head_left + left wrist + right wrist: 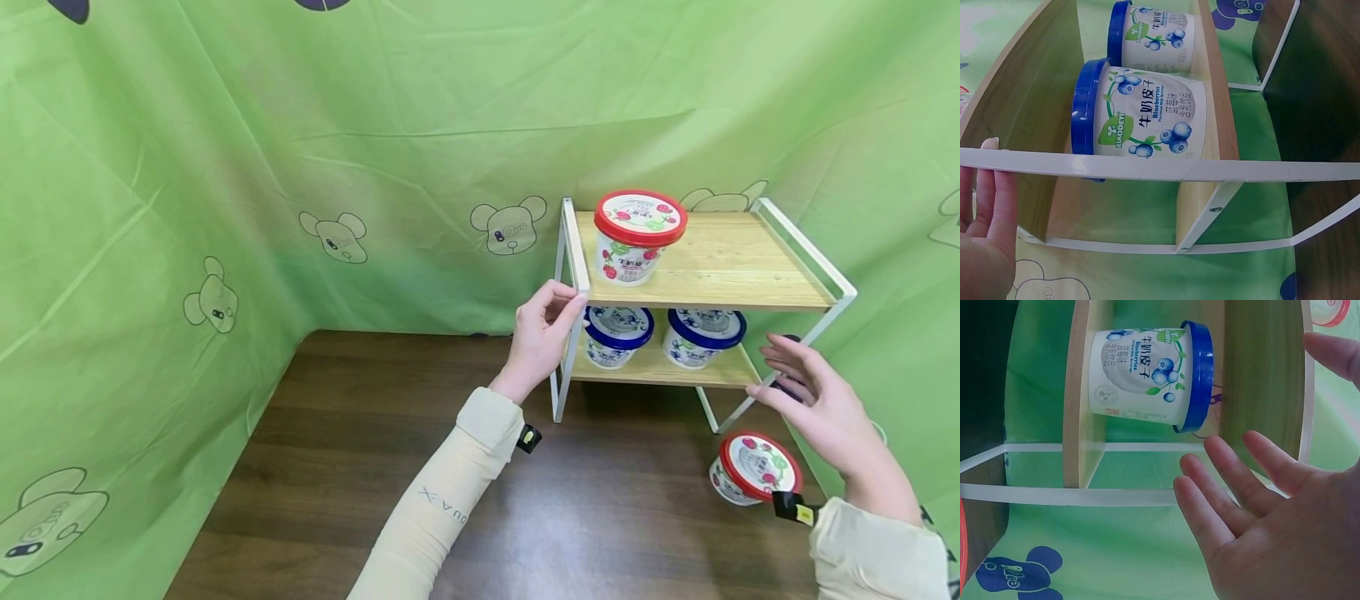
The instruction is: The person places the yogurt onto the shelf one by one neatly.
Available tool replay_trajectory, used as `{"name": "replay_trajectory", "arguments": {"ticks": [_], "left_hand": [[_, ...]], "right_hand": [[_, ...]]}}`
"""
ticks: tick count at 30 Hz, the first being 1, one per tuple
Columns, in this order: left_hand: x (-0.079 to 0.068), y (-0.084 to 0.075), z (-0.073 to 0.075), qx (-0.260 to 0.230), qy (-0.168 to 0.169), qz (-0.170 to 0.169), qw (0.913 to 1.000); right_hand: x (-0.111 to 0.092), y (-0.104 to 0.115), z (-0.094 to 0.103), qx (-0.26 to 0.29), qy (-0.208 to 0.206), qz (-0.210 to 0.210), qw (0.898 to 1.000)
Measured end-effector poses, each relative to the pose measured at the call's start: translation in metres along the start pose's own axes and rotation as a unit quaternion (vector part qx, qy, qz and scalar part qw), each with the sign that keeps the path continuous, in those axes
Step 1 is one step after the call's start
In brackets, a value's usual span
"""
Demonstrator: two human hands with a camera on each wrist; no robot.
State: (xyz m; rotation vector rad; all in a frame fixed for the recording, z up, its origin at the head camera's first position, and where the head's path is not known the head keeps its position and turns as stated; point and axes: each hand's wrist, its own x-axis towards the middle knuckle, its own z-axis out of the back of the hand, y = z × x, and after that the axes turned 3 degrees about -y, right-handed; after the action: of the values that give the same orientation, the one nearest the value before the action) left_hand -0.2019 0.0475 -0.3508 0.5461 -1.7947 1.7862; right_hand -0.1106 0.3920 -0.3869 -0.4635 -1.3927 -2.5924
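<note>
A two-tier shelf rack [750, 265] with wooden boards and a white metal frame stands against the green cloth. My left hand [537, 340] pinches the frame at its front left corner, just below the top board; in the left wrist view several fingers [1004, 203] lie against the white bar. Beside the right front leg, my right hand [834, 410] holds nothing, its fingers loosely extended and spread. One red-lidded strawberry tub [637, 237] sits upright on the top board at the left. Two blue-lidded blueberry tubs [617, 337] [1144, 378] stand on the lower board.
Another red-lidded tub [756, 468] stands on the dark wooden tabletop [337, 467], in front of the rack and below my right hand. Green cloth [405, 167] with bear drawings hangs behind and along both sides.
</note>
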Motion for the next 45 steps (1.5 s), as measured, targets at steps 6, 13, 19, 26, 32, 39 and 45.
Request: {"name": "replay_trajectory", "arguments": {"ticks": [6,13,19,26,32,39,45], "left_hand": [[0.000,0.003,0.000,-0.001,-0.005,0.001,1.0000],[0.001,0.005,-0.001,0.000,-0.007,0.010,0.9999],[0.001,0.003,-0.001,-0.002,-0.001,0.011,0.9999],[0.001,0.002,0.000,0.000,0.000,0.010,1.0000],[0.000,0.002,0.000,-0.002,-0.002,0.010,1.0000],[0.000,0.002,-0.001,-0.002,-0.004,0.006,1.0000],[0.000,0.003,-0.001,-0.004,-0.006,0.006,1.0000]], "right_hand": [[-0.003,0.000,-0.001,0.001,-0.008,0.000,1.000],[-0.010,-0.003,0.000,-0.005,-0.013,-0.007,1.000],[-0.018,-0.004,0.001,-0.009,-0.025,-0.028,0.999],[-0.026,-0.005,-0.001,-0.025,-0.028,-0.061,0.997],[-0.031,-0.012,0.000,-0.016,-0.024,-0.064,0.998],[-0.039,-0.022,0.001,-0.030,-0.009,-0.103,0.994],[-0.047,-0.035,0.002,-0.043,-0.003,-0.128,0.991]]}}
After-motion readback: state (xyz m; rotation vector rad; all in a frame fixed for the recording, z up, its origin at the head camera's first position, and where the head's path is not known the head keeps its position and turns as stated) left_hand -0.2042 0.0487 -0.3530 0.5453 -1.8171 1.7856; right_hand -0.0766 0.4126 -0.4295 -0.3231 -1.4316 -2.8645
